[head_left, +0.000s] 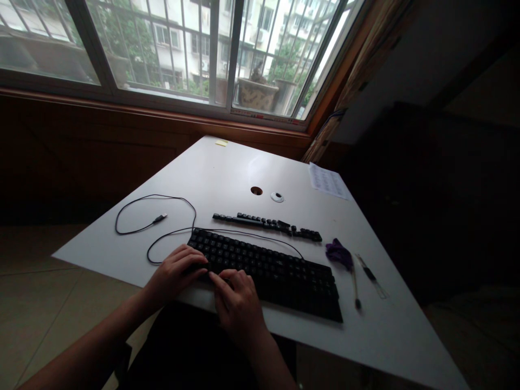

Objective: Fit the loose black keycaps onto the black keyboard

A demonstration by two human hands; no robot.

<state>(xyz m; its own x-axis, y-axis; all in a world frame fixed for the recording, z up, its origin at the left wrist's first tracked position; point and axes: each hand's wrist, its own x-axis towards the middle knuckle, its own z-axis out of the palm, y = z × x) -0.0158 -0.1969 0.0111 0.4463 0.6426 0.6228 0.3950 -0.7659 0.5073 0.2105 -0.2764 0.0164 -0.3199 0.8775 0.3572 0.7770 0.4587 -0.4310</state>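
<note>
A black keyboard [280, 276] lies at a slant along the near edge of the white table. Over its left end rests my left hand [175, 271], fingers together on the keys and thumb close below them, gripping that end. My right hand [240, 297] is at the keyboard's near edge, just right of the left hand. Its thumb and index finger are pinched together at the keys; anything between them is too small and dark to make out. Loose black keycaps [264, 222] stand in uneven rows behind the keyboard.
The keyboard's cable [152, 195] loops left, ending in a USB plug [161, 218]. Right of the keyboard lie a purple cloth [339, 253], a thin brush [355, 284] and a wire keycap puller [371, 276]. Farther back are a table hole [256, 190], its cover [277, 197] and papers [328, 181].
</note>
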